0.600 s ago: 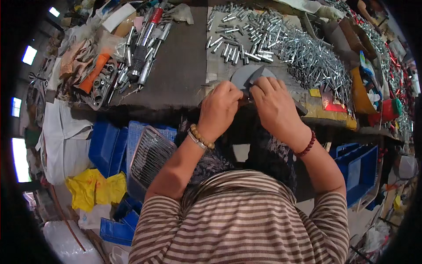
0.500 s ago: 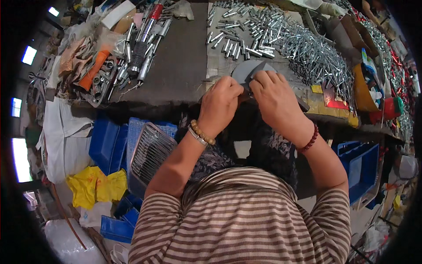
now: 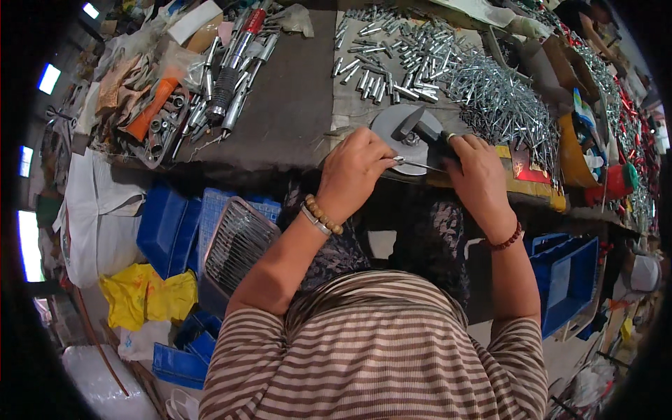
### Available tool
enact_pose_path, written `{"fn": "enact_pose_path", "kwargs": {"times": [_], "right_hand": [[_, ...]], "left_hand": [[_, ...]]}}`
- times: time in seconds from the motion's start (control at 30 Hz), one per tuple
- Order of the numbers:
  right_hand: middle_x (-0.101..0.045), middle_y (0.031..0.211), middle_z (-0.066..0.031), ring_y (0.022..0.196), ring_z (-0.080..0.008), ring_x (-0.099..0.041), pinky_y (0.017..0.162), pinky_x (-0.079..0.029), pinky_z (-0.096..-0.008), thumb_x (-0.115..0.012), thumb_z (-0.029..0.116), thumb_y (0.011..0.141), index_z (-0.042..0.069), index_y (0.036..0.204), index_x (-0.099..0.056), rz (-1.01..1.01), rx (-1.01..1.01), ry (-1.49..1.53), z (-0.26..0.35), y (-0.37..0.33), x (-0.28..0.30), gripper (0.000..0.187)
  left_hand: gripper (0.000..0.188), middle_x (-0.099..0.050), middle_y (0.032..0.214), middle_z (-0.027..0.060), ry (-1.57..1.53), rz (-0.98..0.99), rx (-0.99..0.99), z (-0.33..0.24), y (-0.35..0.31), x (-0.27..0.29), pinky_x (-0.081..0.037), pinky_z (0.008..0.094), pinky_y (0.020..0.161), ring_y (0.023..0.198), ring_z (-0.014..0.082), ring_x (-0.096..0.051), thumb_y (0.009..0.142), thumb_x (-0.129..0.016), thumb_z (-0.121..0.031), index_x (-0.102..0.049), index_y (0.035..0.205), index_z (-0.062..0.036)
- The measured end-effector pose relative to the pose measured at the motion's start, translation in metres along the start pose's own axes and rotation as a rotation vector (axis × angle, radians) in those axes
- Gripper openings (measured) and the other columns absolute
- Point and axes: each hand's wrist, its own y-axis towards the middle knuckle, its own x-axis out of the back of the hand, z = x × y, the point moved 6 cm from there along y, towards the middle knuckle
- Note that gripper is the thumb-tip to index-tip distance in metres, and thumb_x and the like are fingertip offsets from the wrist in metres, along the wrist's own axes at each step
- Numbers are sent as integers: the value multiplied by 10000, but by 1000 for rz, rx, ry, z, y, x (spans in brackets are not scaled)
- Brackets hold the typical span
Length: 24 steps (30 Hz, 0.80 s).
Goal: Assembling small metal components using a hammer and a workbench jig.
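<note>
Since the earlier frames the two hands had drawn apart, uncovering a round grey metal block (image 3: 400, 129) at the workbench's near edge. The workbench (image 3: 294, 112) was dark and crowded: a wide heap of shiny metal pins (image 3: 490, 91) spread over its right part, and a bundle of larger tools with dark and red grips (image 3: 231, 70) lay at its left. Below the bench stood blue bins (image 3: 164, 227) and a wire mesh basket (image 3: 234, 245), with a yellow cloth (image 3: 147, 297) beside them. The right hand (image 3: 479, 175) was clenched around the dark handle of a small hammer (image 3: 420, 126), whose head rested over the round block. The left hand (image 3: 353, 171) pinched a thin metal pin (image 3: 416, 165), lying just in front of the block, between both hands.
</note>
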Motion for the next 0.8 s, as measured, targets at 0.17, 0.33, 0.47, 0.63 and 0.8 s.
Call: {"fn": "enact_pose_path", "kwargs": {"times": [0.17,0.33,0.47,0.63,0.8], "right_hand": [[-634,1005,-128,930,-390,-637,770,-516,-487,-708,26,837,65,1098,-660,-31,-124,192,-3,-13,14,268],[-657,1030,-104,867,-354,-679,715,-552,-454,-684,-11,837,90,1080,-697,-101,-94,115,23,-30,36,264],[-665,1036,-81,796,-315,-690,674,-565,-409,-670,-24,831,96,1023,-726,-161,11,70,32,-40,26,233],[-684,1059,-77,779,-291,-704,638,-567,-376,-691,-22,785,112,1034,-751,-281,1,89,32,-41,34,289],[-687,1056,-80,784,-285,-708,645,-569,-371,-688,-34,775,102,1022,-746,-254,17,56,27,-55,18,288]], "left_hand": [[85,-619,930,93,-40,15,25,1,1,0,-515,391,763,881,297,-647,851,-755,-69,-708,913,-34],[100,-612,939,103,-35,23,13,2,2,-2,-517,381,767,871,291,-644,842,-752,-34,-702,926,-12],[117,-603,942,105,-51,18,17,2,1,-2,-517,364,762,854,278,-636,840,-744,-5,-701,948,8],[122,-608,933,97,-45,23,31,3,1,-5,-517,390,763,874,290,-641,830,-757,-16,-710,943,-16],[108,-602,938,101,-66,9,16,1,1,-2,-522,360,749,865,272,-643,854,-725,12,-706,958,-10]]}}
